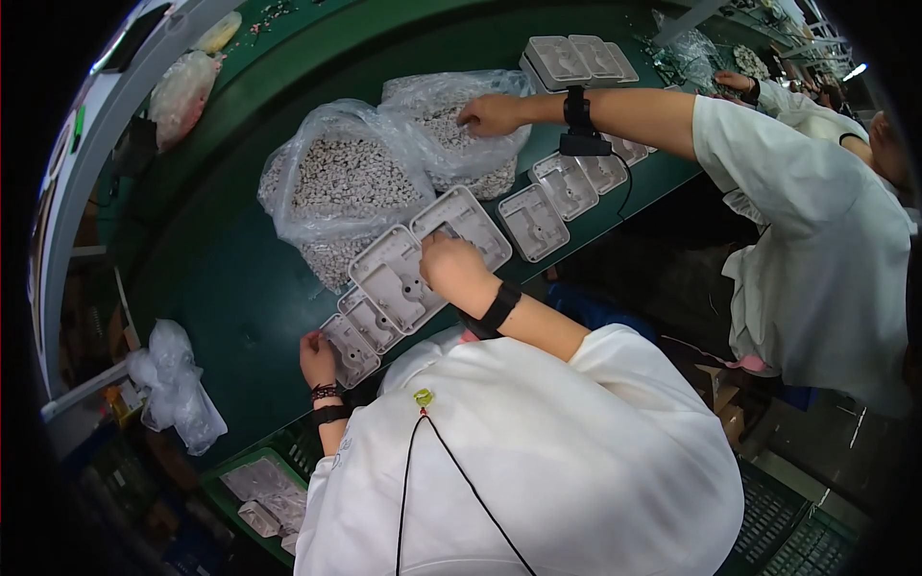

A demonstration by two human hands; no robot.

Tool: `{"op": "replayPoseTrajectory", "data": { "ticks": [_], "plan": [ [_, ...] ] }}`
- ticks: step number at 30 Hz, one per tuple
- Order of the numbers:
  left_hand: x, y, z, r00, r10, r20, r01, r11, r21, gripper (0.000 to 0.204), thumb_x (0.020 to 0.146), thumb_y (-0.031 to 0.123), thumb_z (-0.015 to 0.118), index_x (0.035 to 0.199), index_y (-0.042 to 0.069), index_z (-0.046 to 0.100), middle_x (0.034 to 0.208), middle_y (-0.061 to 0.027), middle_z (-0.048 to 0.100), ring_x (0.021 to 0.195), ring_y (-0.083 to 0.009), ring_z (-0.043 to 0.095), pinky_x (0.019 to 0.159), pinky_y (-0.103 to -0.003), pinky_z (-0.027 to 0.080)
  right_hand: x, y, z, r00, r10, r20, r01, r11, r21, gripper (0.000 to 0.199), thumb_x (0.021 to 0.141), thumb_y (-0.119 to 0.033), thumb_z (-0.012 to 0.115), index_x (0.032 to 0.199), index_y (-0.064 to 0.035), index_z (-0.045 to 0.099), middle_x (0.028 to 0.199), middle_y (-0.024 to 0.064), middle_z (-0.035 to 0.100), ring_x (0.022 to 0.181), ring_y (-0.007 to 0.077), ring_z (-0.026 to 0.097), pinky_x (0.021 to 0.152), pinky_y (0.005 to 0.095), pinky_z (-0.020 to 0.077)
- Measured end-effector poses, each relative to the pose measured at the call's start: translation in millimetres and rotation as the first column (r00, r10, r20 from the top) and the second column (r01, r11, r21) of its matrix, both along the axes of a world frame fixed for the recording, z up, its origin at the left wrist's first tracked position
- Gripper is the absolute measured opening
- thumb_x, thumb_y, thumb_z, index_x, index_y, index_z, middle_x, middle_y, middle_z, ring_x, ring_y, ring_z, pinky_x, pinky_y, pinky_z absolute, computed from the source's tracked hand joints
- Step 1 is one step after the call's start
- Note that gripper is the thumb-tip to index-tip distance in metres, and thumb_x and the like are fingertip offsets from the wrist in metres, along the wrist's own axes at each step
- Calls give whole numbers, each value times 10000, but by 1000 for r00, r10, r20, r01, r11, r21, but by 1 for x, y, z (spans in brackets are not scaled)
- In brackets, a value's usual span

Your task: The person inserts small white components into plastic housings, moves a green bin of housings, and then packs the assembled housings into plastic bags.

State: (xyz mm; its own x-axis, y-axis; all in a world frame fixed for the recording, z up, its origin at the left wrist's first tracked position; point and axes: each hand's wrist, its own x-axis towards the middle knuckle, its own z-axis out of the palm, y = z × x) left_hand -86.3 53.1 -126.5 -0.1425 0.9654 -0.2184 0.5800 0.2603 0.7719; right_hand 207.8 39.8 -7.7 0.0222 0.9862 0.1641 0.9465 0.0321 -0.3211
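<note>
My left hand (318,360) is at the outer edge of a light grey plastic housing (351,357), its fingers closed at that rim. Curled fingers of my right hand (459,271) reach down into a larger open housing (392,276); the fingertips are partly hidden, and whatever they pinch is too small to make out. Another small housing (368,323) and another large housing (482,228) complete the slanting row in front of me. Just beyond it stands an open clear plastic bag (338,182) full of small whitish parts.
A co-worker's hand (495,114) dips into a second bag of parts (444,130). More housings (534,223) line the table edge on the right, with stacked ones (560,61) farther back. Crumpled plastic bags (180,389) lie at the left. Below is a green crate (226,488).
</note>
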Motion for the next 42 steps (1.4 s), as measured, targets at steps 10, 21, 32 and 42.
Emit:
{"op": "replayPoseTrajectory", "data": {
  "ticks": [10, 21, 32, 42],
  "plan": [
    [-28, -7, -12, 975, 29, -221, 10, 985, 174, 131, 751, 119, 515, 848, 39, 550, 760, -122, 554, 701, -282, 528, 662, -355, 422, -34, -10, -6, 999, -48, -2, 48, 995, -93, 220, 696, -184, 533, 745, 29, 504, 695, 184, 536, 556, 319, 554, 495, 388, 460],
    [-15, -9, -7, 999, -34, -18, 37, 984, 174, 111, 749, 106, 523, 788, 5, 549, 758, -128, 559, 683, -268, 531, 628, -336, 422, -36, -26, -3, 998, -61, -12, 59, 989, -135, 213, 695, -171, 530, 758, 31, 508, 715, 180, 541, 565, 322, 556, 501, 387, 467],
    [-18, -7, -26, 909, 157, -387, -50, 961, 273, 291, 740, 198, 566, 967, 28, 500, 931, -133, 528, 889, -298, 463, 782, -383, 353, -8, -3, 4, 999, -18, -32, 15, 997, -75, 191, 668, -158, 525, 742, 17, 506, 700, 159, 541, 573, 302, 555, 486, 389, 458],
    [5, 1, -20, 844, 128, -521, -143, 990, 12, 432, 704, 272, 584, 1050, 46, 459, 1042, -181, 452, 959, -350, 411, 829, -418, 332, 235, 98, 112, 925, -291, 245, 264, 955, 135, 148, 681, -129, 481, 704, -27, 585, 744, 179, 580, 691, 317, 574, 599, 406, 469]
  ]
}}
